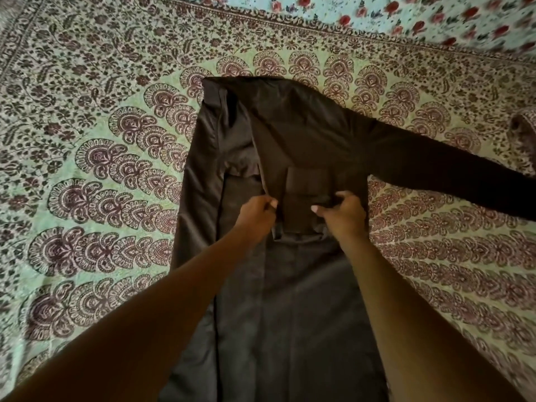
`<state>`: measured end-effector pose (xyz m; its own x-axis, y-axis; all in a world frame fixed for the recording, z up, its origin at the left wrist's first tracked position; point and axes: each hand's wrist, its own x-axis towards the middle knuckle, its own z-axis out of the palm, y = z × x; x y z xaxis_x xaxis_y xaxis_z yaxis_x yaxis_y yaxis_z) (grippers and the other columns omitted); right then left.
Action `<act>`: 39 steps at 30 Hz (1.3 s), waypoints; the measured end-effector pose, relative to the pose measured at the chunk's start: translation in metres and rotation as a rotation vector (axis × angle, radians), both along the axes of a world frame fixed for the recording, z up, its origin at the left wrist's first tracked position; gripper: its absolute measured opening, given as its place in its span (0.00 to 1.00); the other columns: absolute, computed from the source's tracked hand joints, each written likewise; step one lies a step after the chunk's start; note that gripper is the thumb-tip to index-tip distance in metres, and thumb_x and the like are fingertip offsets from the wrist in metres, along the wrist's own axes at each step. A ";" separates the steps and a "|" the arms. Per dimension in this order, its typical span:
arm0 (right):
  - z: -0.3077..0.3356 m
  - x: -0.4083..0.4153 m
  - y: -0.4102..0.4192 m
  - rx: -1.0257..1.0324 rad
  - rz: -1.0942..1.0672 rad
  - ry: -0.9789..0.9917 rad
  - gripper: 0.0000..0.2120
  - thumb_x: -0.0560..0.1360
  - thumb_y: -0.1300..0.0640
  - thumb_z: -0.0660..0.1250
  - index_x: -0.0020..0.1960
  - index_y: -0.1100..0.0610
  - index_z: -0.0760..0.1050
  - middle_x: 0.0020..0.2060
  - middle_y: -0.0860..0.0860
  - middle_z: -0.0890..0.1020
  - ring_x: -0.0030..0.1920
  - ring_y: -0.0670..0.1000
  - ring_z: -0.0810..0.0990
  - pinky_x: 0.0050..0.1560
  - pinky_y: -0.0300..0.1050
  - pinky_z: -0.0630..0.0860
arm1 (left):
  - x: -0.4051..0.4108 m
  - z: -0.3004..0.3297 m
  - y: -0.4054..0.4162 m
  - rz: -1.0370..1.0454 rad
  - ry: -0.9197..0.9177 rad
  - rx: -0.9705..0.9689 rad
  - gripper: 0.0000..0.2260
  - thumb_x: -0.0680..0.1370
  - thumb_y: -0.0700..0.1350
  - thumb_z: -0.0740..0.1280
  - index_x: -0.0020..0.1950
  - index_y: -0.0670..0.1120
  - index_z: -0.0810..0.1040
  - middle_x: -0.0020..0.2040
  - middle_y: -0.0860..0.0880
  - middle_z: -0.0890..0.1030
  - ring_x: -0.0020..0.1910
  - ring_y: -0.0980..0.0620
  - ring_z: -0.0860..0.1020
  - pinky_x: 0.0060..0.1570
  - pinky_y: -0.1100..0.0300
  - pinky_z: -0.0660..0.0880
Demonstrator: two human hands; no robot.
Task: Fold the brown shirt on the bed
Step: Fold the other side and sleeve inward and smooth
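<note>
Your forearms reach in from the bottom edge over the brown shirt (290, 285), which lies flat along the middle of the patterned bedspread (87, 140). At the left, one side of the shirt is already turned in. Your left hand (255, 211) pinches a fabric edge, fingers curled tight on it. Between your hands sits the folded sleeve cuff (307, 195). Your right hand (342, 213) clamps the cuff's other side, thumb on top. Farther right, the other sleeve (449, 172) stretches out unfolded. Pull unevenly and the tucked sleeve will likely skew or bunch; tug too hard and you may drag the left fold open.
</note>
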<state>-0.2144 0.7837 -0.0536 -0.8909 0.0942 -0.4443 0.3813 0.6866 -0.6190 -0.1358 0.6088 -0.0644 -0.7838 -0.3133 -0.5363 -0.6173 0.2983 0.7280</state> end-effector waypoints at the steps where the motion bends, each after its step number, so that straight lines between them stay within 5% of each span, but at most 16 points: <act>1: 0.000 0.004 0.002 -0.066 -0.018 0.018 0.26 0.68 0.54 0.81 0.63 0.57 0.78 0.53 0.55 0.86 0.54 0.56 0.85 0.59 0.58 0.81 | -0.001 -0.001 0.002 0.081 -0.021 0.043 0.14 0.85 0.48 0.61 0.65 0.45 0.81 0.55 0.44 0.83 0.53 0.46 0.81 0.48 0.60 0.72; 4: 0.010 0.039 0.007 -0.232 0.058 0.108 0.12 0.73 0.59 0.77 0.55 0.61 0.83 0.47 0.55 0.87 0.49 0.53 0.86 0.54 0.51 0.83 | 0.002 -0.004 0.003 0.317 -0.006 0.117 0.13 0.83 0.50 0.62 0.62 0.48 0.82 0.54 0.43 0.84 0.48 0.43 0.82 0.44 0.59 0.75; 8: 0.022 0.106 0.014 -0.261 0.222 0.380 0.09 0.71 0.64 0.79 0.49 0.59 0.82 0.47 0.51 0.81 0.45 0.45 0.80 0.47 0.28 0.73 | 0.022 -0.002 -0.002 0.420 0.004 0.206 0.12 0.81 0.41 0.58 0.53 0.41 0.82 0.44 0.36 0.81 0.39 0.44 0.77 0.34 0.58 0.71; 11: 0.007 0.144 0.021 -0.307 0.298 0.499 0.15 0.66 0.64 0.81 0.45 0.48 0.84 0.53 0.46 0.79 0.54 0.51 0.80 0.49 0.39 0.79 | 0.038 0.001 -0.010 0.403 0.049 0.344 0.12 0.82 0.35 0.57 0.43 0.41 0.76 0.31 0.45 0.80 0.31 0.47 0.77 0.28 0.63 0.72; 13: -0.003 0.159 0.028 -0.204 0.392 0.521 0.18 0.64 0.66 0.81 0.44 0.45 0.84 0.59 0.44 0.78 0.59 0.54 0.76 0.49 0.46 0.81 | 0.043 0.000 -0.016 0.377 0.114 0.367 0.09 0.84 0.38 0.60 0.48 0.39 0.78 0.37 0.47 0.80 0.36 0.49 0.78 0.36 0.58 0.77; 16: -0.017 0.173 0.036 -0.050 0.438 0.388 0.21 0.64 0.71 0.78 0.41 0.44 0.85 0.66 0.43 0.73 0.64 0.53 0.69 0.56 0.43 0.77 | 0.049 -0.003 -0.023 0.336 0.075 0.356 0.12 0.84 0.40 0.64 0.66 0.47 0.77 0.53 0.45 0.80 0.49 0.45 0.80 0.47 0.48 0.81; 20: -0.024 0.179 0.041 -0.114 0.367 0.278 0.13 0.66 0.65 0.69 0.38 0.48 0.85 0.67 0.49 0.71 0.64 0.51 0.71 0.59 0.26 0.67 | 0.059 -0.009 -0.025 0.294 0.136 0.241 0.23 0.77 0.38 0.71 0.70 0.52 0.76 0.62 0.45 0.81 0.57 0.44 0.83 0.47 0.47 0.84; 22: -0.020 0.177 0.037 -0.265 0.279 0.211 0.11 0.67 0.62 0.67 0.41 0.49 0.85 0.65 0.50 0.73 0.62 0.49 0.76 0.57 0.32 0.73 | 0.062 -0.011 -0.027 0.265 0.166 0.148 0.29 0.68 0.44 0.76 0.69 0.54 0.76 0.63 0.46 0.81 0.59 0.44 0.83 0.55 0.41 0.82; 25: -0.019 0.172 0.027 -0.216 0.184 0.232 0.08 0.77 0.55 0.72 0.56 0.52 0.81 0.59 0.49 0.78 0.56 0.47 0.81 0.48 0.43 0.80 | 0.065 -0.010 -0.026 0.188 0.186 0.146 0.35 0.65 0.45 0.80 0.71 0.55 0.74 0.66 0.47 0.79 0.63 0.47 0.81 0.60 0.48 0.80; 28: -0.014 0.163 0.015 -0.120 0.107 0.134 0.27 0.74 0.49 0.77 0.69 0.52 0.72 0.55 0.46 0.79 0.48 0.47 0.83 0.45 0.44 0.82 | 0.079 -0.009 -0.016 0.098 0.179 0.139 0.22 0.72 0.39 0.77 0.61 0.57 0.82 0.60 0.48 0.84 0.60 0.48 0.83 0.54 0.57 0.81; 31: -0.017 0.156 0.005 -0.118 0.029 -0.050 0.22 0.70 0.53 0.81 0.60 0.53 0.77 0.42 0.44 0.81 0.48 0.53 0.83 0.48 0.49 0.81 | 0.098 -0.010 -0.007 0.059 0.135 0.019 0.11 0.76 0.39 0.75 0.53 0.53 0.86 0.53 0.52 0.86 0.53 0.53 0.84 0.52 0.61 0.82; 33: -0.020 0.157 0.001 -0.266 -0.083 -0.148 0.13 0.67 0.54 0.82 0.46 0.54 0.80 0.36 0.50 0.84 0.44 0.57 0.85 0.49 0.55 0.83 | 0.110 -0.005 -0.003 0.060 0.204 -0.067 0.13 0.75 0.39 0.76 0.57 0.52 0.85 0.54 0.54 0.85 0.55 0.56 0.83 0.58 0.60 0.80; 36: -0.016 0.171 0.002 -0.533 -0.203 -0.239 0.08 0.68 0.59 0.80 0.42 0.58 0.82 0.41 0.60 0.87 0.46 0.61 0.86 0.48 0.56 0.82 | 0.127 0.011 -0.005 0.070 0.275 -0.055 0.22 0.75 0.38 0.75 0.68 0.49 0.79 0.61 0.53 0.81 0.61 0.55 0.80 0.60 0.69 0.76; 39: -0.001 0.188 0.007 -0.811 -0.318 -0.386 0.09 0.71 0.65 0.77 0.49 0.63 0.81 0.48 0.62 0.86 0.50 0.60 0.85 0.50 0.53 0.81 | 0.145 0.021 -0.018 -0.020 0.318 -0.004 0.30 0.75 0.41 0.74 0.76 0.52 0.70 0.70 0.51 0.76 0.70 0.53 0.75 0.70 0.52 0.75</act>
